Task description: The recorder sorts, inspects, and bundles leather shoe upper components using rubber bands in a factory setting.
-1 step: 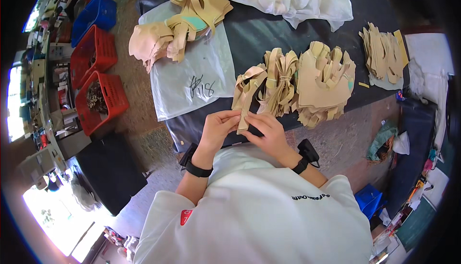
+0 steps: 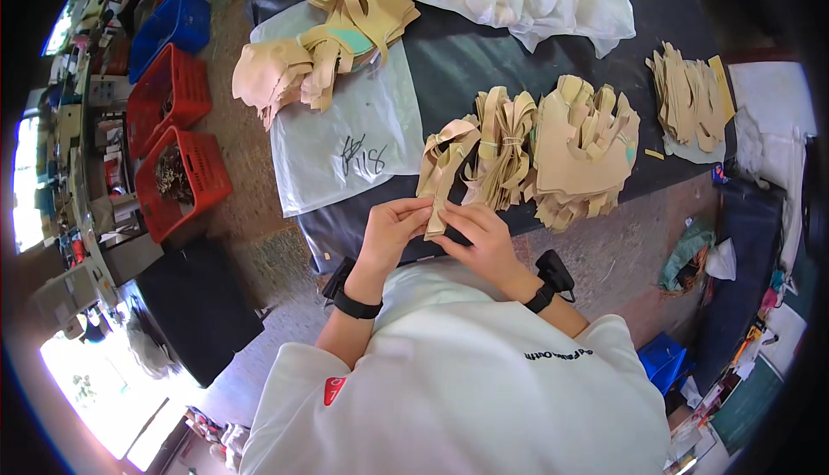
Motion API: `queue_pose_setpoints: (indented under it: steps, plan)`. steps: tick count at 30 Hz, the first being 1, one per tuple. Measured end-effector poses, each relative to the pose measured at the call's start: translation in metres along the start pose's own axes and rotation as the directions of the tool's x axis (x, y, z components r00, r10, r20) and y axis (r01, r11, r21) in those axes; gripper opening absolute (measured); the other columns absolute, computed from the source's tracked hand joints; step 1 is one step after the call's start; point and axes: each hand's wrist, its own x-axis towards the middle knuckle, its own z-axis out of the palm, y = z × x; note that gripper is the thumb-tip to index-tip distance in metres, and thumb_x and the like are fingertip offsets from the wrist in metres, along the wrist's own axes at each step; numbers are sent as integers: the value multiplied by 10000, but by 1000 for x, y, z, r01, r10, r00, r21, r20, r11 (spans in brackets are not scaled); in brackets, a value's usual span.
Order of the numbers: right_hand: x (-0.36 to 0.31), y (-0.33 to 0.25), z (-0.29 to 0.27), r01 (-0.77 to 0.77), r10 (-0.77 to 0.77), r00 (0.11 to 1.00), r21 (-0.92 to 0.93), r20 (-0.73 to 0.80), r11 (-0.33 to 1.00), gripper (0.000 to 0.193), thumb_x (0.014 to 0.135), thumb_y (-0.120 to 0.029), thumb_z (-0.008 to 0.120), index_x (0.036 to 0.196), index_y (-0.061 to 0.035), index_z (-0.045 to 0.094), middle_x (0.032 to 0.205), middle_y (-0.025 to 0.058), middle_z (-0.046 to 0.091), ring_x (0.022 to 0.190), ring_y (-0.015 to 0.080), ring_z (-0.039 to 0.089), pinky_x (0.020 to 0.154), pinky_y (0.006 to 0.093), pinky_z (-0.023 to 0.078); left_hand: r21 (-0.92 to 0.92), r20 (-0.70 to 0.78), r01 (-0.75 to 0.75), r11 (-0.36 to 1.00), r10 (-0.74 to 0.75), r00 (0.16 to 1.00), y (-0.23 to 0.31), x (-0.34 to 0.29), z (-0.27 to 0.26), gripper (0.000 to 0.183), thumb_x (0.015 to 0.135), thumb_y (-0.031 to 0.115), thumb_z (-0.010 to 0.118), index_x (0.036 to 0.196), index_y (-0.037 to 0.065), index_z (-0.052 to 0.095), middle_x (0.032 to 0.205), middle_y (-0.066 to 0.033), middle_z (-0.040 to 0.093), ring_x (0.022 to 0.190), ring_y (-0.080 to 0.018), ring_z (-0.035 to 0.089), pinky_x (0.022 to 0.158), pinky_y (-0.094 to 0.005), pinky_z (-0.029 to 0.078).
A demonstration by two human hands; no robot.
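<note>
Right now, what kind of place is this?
Probably a small leather or shoe-parts workshop: stacks of tan cut pieces on a dark worktable, red plastic crates on the floor, both hands sorting a piece.

My left hand (image 2: 390, 226) and right hand (image 2: 480, 231) meet before my chest, fingertips pinched together, forearms bent inward, black bands on both wrists.

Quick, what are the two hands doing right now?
Left hand: closed, pinching the tan cut-out piece.
Right hand: closed on the same piece's lower end.
</note>
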Motion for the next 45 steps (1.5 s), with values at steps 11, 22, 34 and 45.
queue_pose_setpoints:
  steps: [11,22,34,45]
  plan:
    - [9,0,-2,-287,267,958,275,108,918,205,708,-68,730,876,-9,628,858,94,587,769,229,599,680,296,481,115,141,-45,992,28,990,5,-15,-6,448,799,-68,611,1229,-99,490,1136,-183,600,1014,-189,605,896,-273,490]
    - [-2,21,3,-490,457,861,601,223,631,127,759,-11,703,867,21,646,877,65,616,803,136,610,757,233,486,75,164,-81,994,68,984,-11,-11,-8,430,803,-81,589,1225,-82,506,1125,-154,610,984,-163,605,890,-267,480]
    - [-12,27,-11,-686,683,668,602,296,410,186,790,-72,704,886,-2,560,796,39,605,709,85,581,667,217,486,298,365,-11,955,-103,925,-12,-13,8,364,803,-48,571,1164,-74,535,1053,-92,607,968,-137,583,857,-255,478]
    - [-16,30,-14,-692,689,658,604,303,395,518,728,41,660,1188,49,422,1106,144,555,800,111,601,723,232,493,866,138,-439,240,729,670,-10,47,27,409,751,180,670,1100,-8,571,883,-135,585,901,-335,526,855,-410,408]
